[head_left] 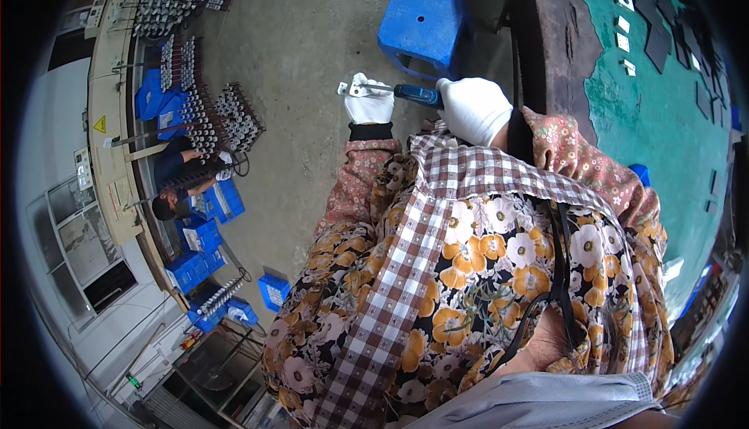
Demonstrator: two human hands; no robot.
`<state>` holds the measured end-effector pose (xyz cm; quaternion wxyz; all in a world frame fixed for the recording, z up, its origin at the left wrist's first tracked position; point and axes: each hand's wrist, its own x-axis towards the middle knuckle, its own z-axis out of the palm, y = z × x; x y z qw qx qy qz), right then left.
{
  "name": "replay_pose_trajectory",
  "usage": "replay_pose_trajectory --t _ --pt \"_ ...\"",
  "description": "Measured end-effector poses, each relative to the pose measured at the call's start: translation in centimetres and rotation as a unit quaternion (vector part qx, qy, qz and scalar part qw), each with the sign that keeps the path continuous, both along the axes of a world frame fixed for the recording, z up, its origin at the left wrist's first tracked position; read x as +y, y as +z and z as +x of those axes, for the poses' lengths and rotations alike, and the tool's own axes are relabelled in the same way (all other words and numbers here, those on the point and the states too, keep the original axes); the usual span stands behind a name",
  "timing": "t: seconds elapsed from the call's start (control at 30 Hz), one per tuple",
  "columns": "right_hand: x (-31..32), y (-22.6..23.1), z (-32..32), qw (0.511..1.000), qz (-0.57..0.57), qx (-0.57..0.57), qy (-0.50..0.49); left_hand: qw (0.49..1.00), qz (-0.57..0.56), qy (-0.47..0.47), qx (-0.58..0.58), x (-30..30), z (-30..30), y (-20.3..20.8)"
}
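Observation:
My left hand [370,108], in a white glove, is closed around a small white part [342,88] with a hole in it. The part's full shape is hidden by the fingers. My right hand [476,111], also gloved in white, grips the handle of a blue screwdriver [418,95]. Its thin metal shaft points left, and the tip meets the left hand's fingers and the part. Whether the tip sits in a screw is too small to make out.
A blue plastic stool [421,27] stands just beyond my hands. To the right is a green-topped table [624,129] with black sheets [659,45] and small white pieces [622,42]. At left, a co-worker [178,183] bends among blue bins [187,271] and racks of small parts [234,117].

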<state>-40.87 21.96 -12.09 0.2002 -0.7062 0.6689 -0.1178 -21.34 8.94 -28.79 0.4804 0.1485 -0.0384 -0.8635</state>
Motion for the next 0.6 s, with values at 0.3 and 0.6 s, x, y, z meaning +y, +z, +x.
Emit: replay_pose_trajectory --t 0.3,0.6 --pt "0.0 0.6 0.2 1.000 0.016 -0.002 0.022 0.999 -0.021 -0.008 -0.036 0.2 0.2 2.0" --pt "0.6 0.9 0.1 1.000 0.003 0.009 -0.002 0.998 -0.033 -0.053 -0.010 -0.6 0.0 4.8"
